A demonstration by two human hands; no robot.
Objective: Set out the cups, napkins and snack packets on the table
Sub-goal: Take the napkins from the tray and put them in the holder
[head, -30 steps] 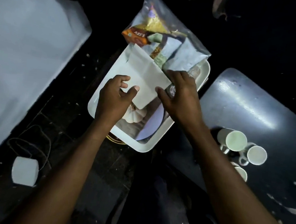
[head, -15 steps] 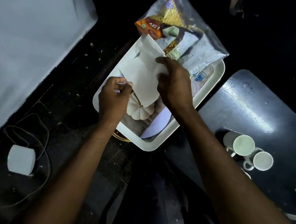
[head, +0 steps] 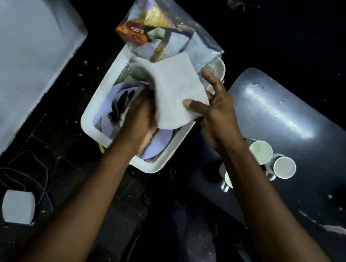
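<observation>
Both hands hold a white napkin (head: 175, 90) over a white tray (head: 91, 111). The right hand (head: 216, 114) pinches the napkin's edge at 3 o'clock, thumb on top, other fingers spread. The left hand (head: 141, 117) is closed on the napkin from below, at its 7 o'clock corner. A clear bag (head: 200, 46) of snack packets leans on the tray's far end, at 12 o'clock. Three white cups (head: 260, 151) stand close together on the dark bench (head: 287, 113) at 4 o'clock from the tray.
</observation>
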